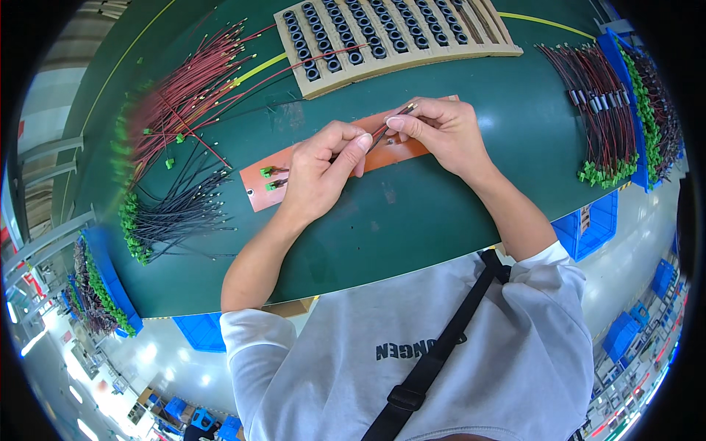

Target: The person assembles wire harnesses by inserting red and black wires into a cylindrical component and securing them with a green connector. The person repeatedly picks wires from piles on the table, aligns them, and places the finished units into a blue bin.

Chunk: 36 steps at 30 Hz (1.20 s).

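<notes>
Over the orange board (257, 192) my two hands hold thin dark wires (379, 137) between them. My left hand (325, 162) is closed, its thumb and fingers pinching the wires. At their other end, my right hand (444, 134) pinches them just below the brass-coloured tips (409, 109). Two green connectors (273, 184) lie on the board's left end, with short dark and red wire parts running under my left hand. Whether those join the wires in my fingers is hidden.
Red wires (193, 82) and black wires (176, 213) with green connectors are heaped at the left. Behind the board stands a wooden rack (412, 62) of black rings. Finished-looking wire bundles (599, 103) lie at the right, beside a blue bin (625, 88).
</notes>
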Motion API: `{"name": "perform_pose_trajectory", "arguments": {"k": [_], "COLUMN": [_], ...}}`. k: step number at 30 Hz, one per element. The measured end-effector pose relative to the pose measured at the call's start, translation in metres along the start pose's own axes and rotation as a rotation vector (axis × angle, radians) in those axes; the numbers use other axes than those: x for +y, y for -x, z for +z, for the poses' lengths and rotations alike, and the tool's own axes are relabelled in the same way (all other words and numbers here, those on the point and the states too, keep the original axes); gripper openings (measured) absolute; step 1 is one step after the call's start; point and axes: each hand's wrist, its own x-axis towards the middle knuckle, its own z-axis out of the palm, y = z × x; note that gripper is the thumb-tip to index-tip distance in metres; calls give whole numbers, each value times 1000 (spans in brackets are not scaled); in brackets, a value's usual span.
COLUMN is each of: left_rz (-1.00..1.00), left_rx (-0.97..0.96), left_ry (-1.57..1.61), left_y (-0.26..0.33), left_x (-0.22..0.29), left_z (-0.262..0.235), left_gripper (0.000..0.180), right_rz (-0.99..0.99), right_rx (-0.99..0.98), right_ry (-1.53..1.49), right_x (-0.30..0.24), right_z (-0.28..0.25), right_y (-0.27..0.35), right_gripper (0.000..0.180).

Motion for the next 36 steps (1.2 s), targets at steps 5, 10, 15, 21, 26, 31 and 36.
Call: {"name": "perform_pose_trajectory", "arguments": {"k": [5, 10, 15, 21, 26, 31, 36], "left_rz": [0, 0, 28, 21, -49, 101, 247], "left_rx": [8, 1, -1, -11, -17, 135, 323], "left_ry": [8, 10, 6, 11, 62, 175, 16], "left_y": [0, -1, -1, 0, -4, -14, -5], "left_x": [1, 5, 3, 3, 1, 0, 24], "left_z": [0, 0, 1, 1, -2, -10, -50], "left_gripper": [11, 12, 14, 13, 17, 25, 18], "right_rz": [3, 0, -29, -39, 47, -117, -266], "right_rx": [5, 4, -8, -8, 29, 51, 85], "right_ry": [2, 8, 63, 57, 75, 357, 546], "right_x": [-2, -2, -4, 0, -3, -7, -1], "right_z": [1, 1, -1, 0, -1, -5, -10], "right_y": [0, 0, 0, 0, 2, 6, 12], "right_gripper": [15, 13, 13, 15, 18, 22, 20]}}
